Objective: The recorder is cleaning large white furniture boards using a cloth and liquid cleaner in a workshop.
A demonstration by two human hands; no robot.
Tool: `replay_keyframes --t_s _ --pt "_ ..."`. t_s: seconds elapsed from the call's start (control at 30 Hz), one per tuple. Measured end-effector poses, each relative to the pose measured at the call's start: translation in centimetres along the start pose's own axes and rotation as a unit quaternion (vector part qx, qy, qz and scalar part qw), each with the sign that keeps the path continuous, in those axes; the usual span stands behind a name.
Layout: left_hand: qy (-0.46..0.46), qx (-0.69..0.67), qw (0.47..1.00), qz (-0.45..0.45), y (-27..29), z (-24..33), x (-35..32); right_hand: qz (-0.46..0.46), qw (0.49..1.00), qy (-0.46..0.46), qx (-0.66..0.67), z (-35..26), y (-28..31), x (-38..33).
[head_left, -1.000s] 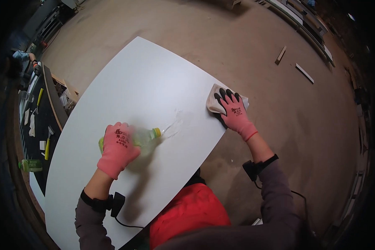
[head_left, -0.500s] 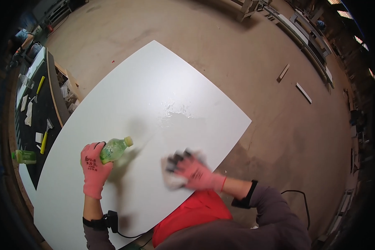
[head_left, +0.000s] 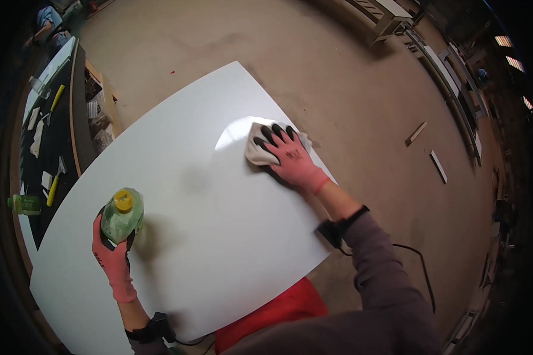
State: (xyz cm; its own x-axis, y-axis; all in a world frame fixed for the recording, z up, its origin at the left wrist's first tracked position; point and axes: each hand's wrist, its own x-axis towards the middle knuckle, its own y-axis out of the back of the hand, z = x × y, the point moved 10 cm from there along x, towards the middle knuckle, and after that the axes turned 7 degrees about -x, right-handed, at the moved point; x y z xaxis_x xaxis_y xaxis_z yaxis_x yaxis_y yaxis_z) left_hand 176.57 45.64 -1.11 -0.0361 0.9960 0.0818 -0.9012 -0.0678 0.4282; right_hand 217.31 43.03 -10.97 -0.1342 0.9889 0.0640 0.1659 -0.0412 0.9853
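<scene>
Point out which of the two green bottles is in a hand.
The yellow-capped bottle, held in the left hand; the other, the green-capped bottle at the picture's far left, has no hand on it.

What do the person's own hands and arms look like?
The left hand and right hand wear pink gloves with black fingertips and dark print. Greyish-purple sleeves end near black straps bearing black boxes with black cables.

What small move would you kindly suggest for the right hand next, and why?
Perhaps slide the right hand and its cloth leftward across the white panel: the hand lies spread on the cloth, and a shiny patch, possibly wet, shows just left of it.
</scene>
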Motion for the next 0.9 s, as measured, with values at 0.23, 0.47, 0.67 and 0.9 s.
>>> replay_keyframes --t_s 0.23,0.47,0.67,0.9 --pt "0.013 -0.088 0.995 0.038 -3.5 0.8 1.0 -0.277 0.961 0.012 -0.009 0.5 0.6 -23.3" --pt "0.053 -0.097 0.989 0.099 -5.1 -0.4 -0.9 -0.166 0.972 0.160 0.038 0.9 1.3 -7.0" --pt "0.076 -0.060 0.983 0.158 -2.3 -0.6 -5.2 -0.004 0.991 0.131 -0.034 5.3 -1.7 17.1" --pt "0.080 -0.001 0.979 0.187 -0.7 -1.4 -6.8 -0.006 0.999 0.038 -0.037 7.3 -4.0 24.8"
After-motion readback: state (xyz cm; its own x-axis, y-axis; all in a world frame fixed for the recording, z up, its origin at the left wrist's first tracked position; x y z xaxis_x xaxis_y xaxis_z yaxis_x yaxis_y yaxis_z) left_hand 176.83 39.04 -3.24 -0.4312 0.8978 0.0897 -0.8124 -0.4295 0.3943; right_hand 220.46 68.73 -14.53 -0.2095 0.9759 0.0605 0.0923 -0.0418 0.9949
